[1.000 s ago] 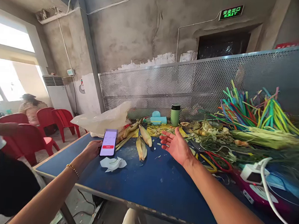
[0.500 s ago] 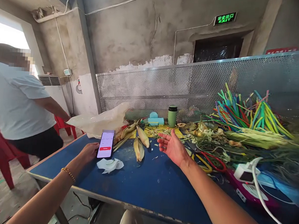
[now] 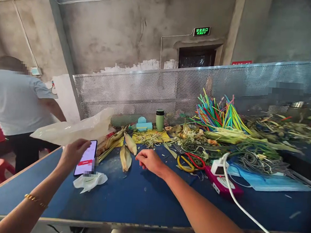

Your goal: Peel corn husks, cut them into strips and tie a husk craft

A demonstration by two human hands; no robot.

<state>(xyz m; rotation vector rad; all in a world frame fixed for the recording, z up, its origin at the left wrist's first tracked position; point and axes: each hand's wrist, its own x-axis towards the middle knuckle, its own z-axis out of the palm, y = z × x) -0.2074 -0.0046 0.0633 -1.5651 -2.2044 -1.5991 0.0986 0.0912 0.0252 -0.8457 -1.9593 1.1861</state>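
Observation:
My left hand (image 3: 74, 153) is bent over the upper left edge of a phone (image 3: 84, 164), its fingers closed on it. The phone's screen is lit, with a red button, and its lower end is by a crumpled white tissue (image 3: 91, 182). My right hand (image 3: 152, 162) hovers over the blue table (image 3: 138, 204) with its fingers curled in, and nothing shows in them. Just left of its fingertips are two husk-wrapped corn ears, a pale one (image 3: 130, 143) and a yellowish one (image 3: 126, 158).
Red-and-yellow-handled scissors (image 3: 191, 162) and a magenta power strip (image 3: 222, 183) are on the right. Behind are a green bottle (image 3: 159, 121), husk scraps and colourful pipe cleaners (image 3: 219, 112). A plastic bag (image 3: 77, 128) is at back left. A person (image 3: 20, 100) stands beyond the table's left edge.
The view has turned right. My left hand has gone from the phone's side to its upper edge, and the phone is tilted lower. My right hand's spread fingers have curled in, nearer the corn.

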